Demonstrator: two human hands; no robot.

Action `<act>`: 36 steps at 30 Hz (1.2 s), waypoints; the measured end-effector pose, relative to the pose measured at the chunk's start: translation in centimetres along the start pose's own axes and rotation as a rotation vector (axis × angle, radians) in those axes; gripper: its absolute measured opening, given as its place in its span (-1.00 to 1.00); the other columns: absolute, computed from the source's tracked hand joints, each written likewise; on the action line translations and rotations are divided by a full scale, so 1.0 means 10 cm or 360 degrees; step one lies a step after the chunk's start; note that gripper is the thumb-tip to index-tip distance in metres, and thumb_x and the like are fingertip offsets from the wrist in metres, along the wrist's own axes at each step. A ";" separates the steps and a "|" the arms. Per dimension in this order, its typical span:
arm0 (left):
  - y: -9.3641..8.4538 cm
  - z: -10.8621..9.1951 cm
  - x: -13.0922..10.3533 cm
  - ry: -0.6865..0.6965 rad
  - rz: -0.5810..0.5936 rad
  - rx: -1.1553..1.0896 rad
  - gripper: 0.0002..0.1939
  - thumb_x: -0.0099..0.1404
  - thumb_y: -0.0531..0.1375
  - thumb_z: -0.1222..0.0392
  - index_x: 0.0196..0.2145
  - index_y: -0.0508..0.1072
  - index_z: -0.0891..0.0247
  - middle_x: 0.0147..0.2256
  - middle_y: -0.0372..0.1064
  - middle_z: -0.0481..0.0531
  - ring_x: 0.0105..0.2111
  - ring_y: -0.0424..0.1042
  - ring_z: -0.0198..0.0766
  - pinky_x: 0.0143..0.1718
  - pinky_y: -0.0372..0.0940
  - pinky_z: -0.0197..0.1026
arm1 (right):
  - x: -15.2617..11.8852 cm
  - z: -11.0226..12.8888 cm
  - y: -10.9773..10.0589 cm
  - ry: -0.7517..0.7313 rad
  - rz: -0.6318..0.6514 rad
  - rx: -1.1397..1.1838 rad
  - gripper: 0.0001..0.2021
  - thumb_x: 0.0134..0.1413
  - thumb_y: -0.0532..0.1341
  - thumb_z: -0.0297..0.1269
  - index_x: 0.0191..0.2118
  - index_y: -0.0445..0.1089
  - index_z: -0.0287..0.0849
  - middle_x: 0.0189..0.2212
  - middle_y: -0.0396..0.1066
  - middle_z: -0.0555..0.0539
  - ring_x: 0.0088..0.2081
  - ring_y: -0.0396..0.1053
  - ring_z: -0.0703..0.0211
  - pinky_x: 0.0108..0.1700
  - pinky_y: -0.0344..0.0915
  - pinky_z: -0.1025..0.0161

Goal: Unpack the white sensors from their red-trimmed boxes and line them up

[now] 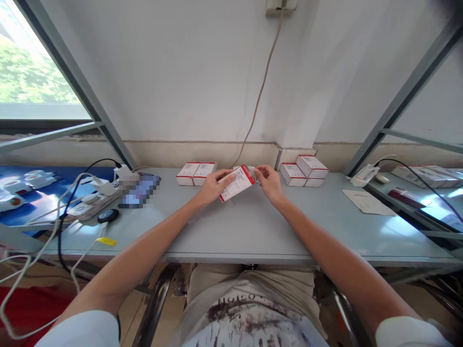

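A white and red cardboard box [237, 183] is held tilted above the middle of the table. My left hand [216, 184] grips it from the left, thumb across its printed face. At the red upper right end of the box, my right hand [268, 181] has its fingers pinched together. A small greyish, shiny piece [256, 174] shows between those fingers and the box end. Whether it is a flap or something in the box, I cannot tell.
Paired boxes [196, 173] stand back left, and several stacked boxes [306, 171] back right. On the left are a pixelated phone [140, 191], a power strip [87, 206], cables and a black round device [108, 215]. A paper sheet [368, 202] lies right. Metal frame posts flank the table [246, 236].
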State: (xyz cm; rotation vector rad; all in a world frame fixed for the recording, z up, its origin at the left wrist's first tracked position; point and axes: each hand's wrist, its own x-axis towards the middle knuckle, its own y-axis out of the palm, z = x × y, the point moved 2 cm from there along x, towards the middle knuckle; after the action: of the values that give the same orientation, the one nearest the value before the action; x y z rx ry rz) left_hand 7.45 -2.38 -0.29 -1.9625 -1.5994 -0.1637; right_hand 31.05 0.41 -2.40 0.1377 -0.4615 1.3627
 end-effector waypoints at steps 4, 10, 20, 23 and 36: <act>-0.08 0.02 0.01 0.0082 -0.0075 0.0152 -0.42 0.44 0.26 -0.32 0.13 0.61 0.19 0.04 0.62 0.15 -0.01 0.58 -0.02 -0.07 0.46 -0.09 | -0.06 0.10 0.07 0.0272 0.0315 0.0356 -0.42 0.17 0.26 0.35 -0.09 0.57 -0.11 -0.07 0.62 -0.20 -0.06 0.54 -0.02 -0.13 0.44 0.12; -0.09 -0.04 -0.03 0.0263 -0.0020 0.0422 -0.46 0.43 0.29 -0.26 0.18 0.59 0.13 0.15 0.59 0.09 0.08 0.58 0.00 0.13 0.41 -0.04 | -0.09 0.08 0.12 0.0371 0.0518 0.0566 -0.65 0.07 0.38 0.06 -0.18 0.60 -0.09 -0.05 0.63 -0.16 -0.01 0.53 -0.05 -0.09 0.49 0.10; -0.08 0.10 0.05 0.0010 -0.0193 0.0073 -0.44 0.42 0.29 -0.30 0.09 0.63 0.20 0.01 0.62 0.16 -0.02 0.58 -0.02 -0.08 0.45 -0.09 | -0.04 -0.01 0.09 0.0082 0.0375 0.0263 -0.66 0.15 0.33 0.00 -0.04 0.54 -0.07 -0.03 0.61 -0.12 -0.07 0.52 0.05 0.01 0.46 0.03; -0.06 0.12 0.06 -0.0047 -0.0211 -0.0014 -0.44 0.43 0.26 -0.31 0.05 0.64 0.22 -0.01 0.62 0.18 -0.04 0.58 -0.03 -0.11 0.46 -0.10 | -0.06 -0.01 0.11 -0.0135 0.0269 0.0061 -0.63 0.28 0.22 0.06 0.00 0.50 -0.09 -0.02 0.59 -0.17 -0.08 0.50 0.05 -0.03 0.45 0.05; -0.03 0.08 0.01 -0.0060 0.0005 0.0077 -0.40 0.42 0.28 -0.31 0.17 0.60 0.18 0.08 0.61 0.16 0.03 0.57 0.00 -0.01 0.45 -0.06 | -0.08 0.05 0.08 -0.0702 0.0248 -0.0128 -0.58 0.43 0.13 -0.15 0.30 0.49 0.08 -0.09 0.51 -0.11 -0.05 0.46 0.04 0.04 0.43 0.04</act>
State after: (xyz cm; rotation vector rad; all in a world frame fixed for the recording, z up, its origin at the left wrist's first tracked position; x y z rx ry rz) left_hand 7.04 -1.85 -0.75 -1.9419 -1.6089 -0.0866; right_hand 30.05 -0.33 -2.45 0.3455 -0.9110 1.4657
